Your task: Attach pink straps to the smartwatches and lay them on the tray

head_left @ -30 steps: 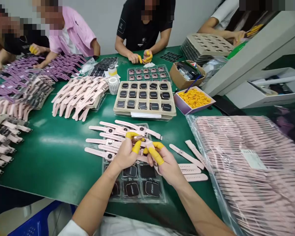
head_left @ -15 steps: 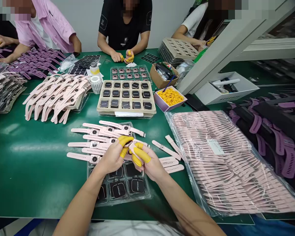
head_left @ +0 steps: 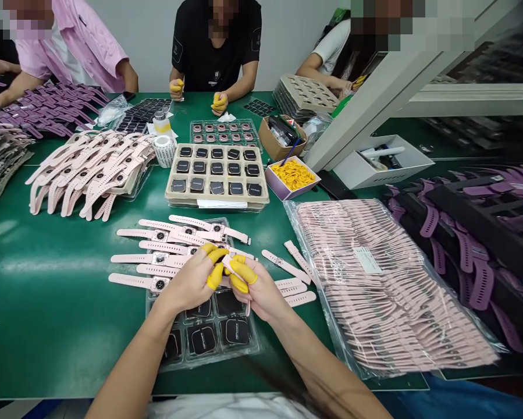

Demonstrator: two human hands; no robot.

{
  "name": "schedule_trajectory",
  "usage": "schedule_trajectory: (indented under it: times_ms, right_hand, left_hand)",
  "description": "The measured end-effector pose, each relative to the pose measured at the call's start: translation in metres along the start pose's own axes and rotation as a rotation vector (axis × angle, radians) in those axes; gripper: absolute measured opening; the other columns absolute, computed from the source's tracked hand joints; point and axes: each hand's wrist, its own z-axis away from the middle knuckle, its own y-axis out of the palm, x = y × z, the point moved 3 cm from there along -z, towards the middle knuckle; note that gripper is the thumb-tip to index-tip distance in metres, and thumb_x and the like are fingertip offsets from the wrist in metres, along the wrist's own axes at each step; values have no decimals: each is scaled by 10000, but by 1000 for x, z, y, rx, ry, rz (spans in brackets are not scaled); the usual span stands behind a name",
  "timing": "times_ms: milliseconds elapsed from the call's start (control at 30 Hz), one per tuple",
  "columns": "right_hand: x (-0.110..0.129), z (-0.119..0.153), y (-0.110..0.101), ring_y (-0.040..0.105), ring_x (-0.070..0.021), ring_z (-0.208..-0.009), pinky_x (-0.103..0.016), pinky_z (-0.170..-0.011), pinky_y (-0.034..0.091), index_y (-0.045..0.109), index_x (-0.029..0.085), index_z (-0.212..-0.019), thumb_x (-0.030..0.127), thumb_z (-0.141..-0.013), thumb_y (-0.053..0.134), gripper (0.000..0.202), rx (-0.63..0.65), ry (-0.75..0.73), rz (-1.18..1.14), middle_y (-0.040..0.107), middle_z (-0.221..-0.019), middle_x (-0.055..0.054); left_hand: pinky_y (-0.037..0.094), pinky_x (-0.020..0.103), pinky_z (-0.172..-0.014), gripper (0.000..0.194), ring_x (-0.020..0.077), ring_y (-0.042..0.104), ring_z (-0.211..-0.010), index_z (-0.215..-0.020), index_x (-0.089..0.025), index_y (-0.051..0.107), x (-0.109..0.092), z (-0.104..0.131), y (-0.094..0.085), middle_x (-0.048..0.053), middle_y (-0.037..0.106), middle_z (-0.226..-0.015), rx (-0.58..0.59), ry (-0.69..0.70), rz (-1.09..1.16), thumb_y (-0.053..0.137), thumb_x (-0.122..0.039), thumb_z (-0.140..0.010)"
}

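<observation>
My left hand and my right hand, both with yellow finger covers, meet over a clear tray of black square pieces. Fingers of my left hand pinch a small watch body, mostly hidden. My right hand grips a pale pink strap against it. Behind and left of my hands, several pink-strapped watches lie face down in overlapping rows. Loose pink straps rest just right of my right hand.
A beige tray of black squares, a box of yellow finger covers, a pink watch pile and a bagged stack of pink straps surround the work spot. Across the table, a person in black sits with yellow-covered fingers.
The whole view has shifted slightly, moving the table items left. My hands remain together at the watch and strap. The hands of the person across have moved apart.
</observation>
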Motion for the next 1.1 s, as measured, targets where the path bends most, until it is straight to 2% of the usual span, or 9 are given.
schedule_trajectory:
  times_ms: [133,233,367,500,567,800,900,1033,1100]
  right_hand:
    - [1,0,-1,337,-61,-389,-174,-393,324,557,181,-862,543,-833,773,423,57,-20,-27,504,-533,53]
    - [1,3,-4,443,-89,-441,-198,-438,381,590,185,-944,558,-847,762,421,106,-5,21,586,-631,14]
    - [-6,8,-8,320,-63,-445,-183,-432,290,555,199,-875,622,-887,709,451,132,122,48,460,-595,47]
    - [-12,11,-9,181,-46,-481,-185,-445,140,519,177,-749,696,-782,769,577,187,288,169,366,-591,56]
    - [-11,10,-12,183,-57,-509,-187,-466,145,605,182,-838,748,-750,760,593,133,294,259,379,-618,50]
    - [0,1,-34,303,-108,-536,-222,-482,227,589,226,-952,819,-676,750,674,19,239,458,527,-697,-10]
    - [4,1,-33,400,-139,-545,-259,-525,350,586,231,-984,793,-708,749,647,-15,116,429,592,-725,-28]
    - [-5,1,-18,388,-131,-481,-263,-492,341,578,216,-903,772,-785,696,580,16,16,325,516,-605,12]
    - [-11,2,-10,396,-125,-473,-253,-480,327,580,201,-825,748,-827,670,554,70,4,333,508,-576,8]
  left_hand:
    - [547,353,-996,422,218,623,-1173,-1397,-218,536,5,-1,-3,127,615,-1331,-81,-95,288,525,-354,-997]
    - [554,346,-923,271,212,653,-1012,-1110,-197,689,1,-2,-6,99,695,-1071,-226,-82,342,646,-394,-929]
    - [556,362,-935,311,210,663,-988,-964,-186,694,-4,-3,-3,94,696,-1046,-316,-119,557,727,-476,-858]
    - [562,276,-612,550,160,688,-691,-956,-190,523,12,-1,-6,71,723,-993,-720,-325,988,812,-601,-731]
    - [551,259,-566,626,138,673,-626,-964,-204,463,19,1,-12,65,730,-1018,-908,-371,1032,852,-602,-677]
    - [501,163,-534,629,137,686,-838,-1070,-213,474,35,7,-30,85,708,-1129,-1126,-427,925,823,-584,-701]
    - [547,206,-548,552,145,675,-787,-1078,-177,581,33,3,-20,97,724,-1096,-910,-475,926,827,-506,-710]
    - [572,400,-1026,316,231,677,-1133,-1178,-184,703,10,-2,6,109,714,-1230,-312,-313,588,632,-252,-878]
    - [465,432,-1172,451,238,596,-1293,-1277,-208,683,1,0,12,96,654,-1356,-191,-160,326,509,-112,-873]
